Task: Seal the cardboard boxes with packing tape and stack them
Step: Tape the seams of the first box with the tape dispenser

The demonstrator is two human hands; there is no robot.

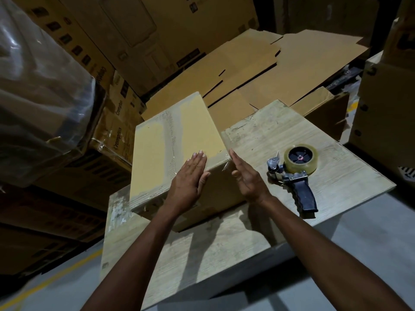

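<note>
Cardboard box (179, 135) — closed, clear tape along its top seam; sits on the left side of the table (292, 135). Left hand (188, 178): flat, fingers straight and together, palm down on the box top at its near right corner, gripping nothing. Right hand (247, 176): fingers straight, palm turned to the box's right face by that corner, gripping nothing. Tape dispenser (296, 169) — lying near the table's right edge, apart from both hands. Flattened cartons (269, 70) beyond the far edge.

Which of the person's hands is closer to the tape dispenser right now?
Right. The right hand is at the near corner of the box, beside the tape dispenser; the left hand lies flat on the box top, farther off.
</note>
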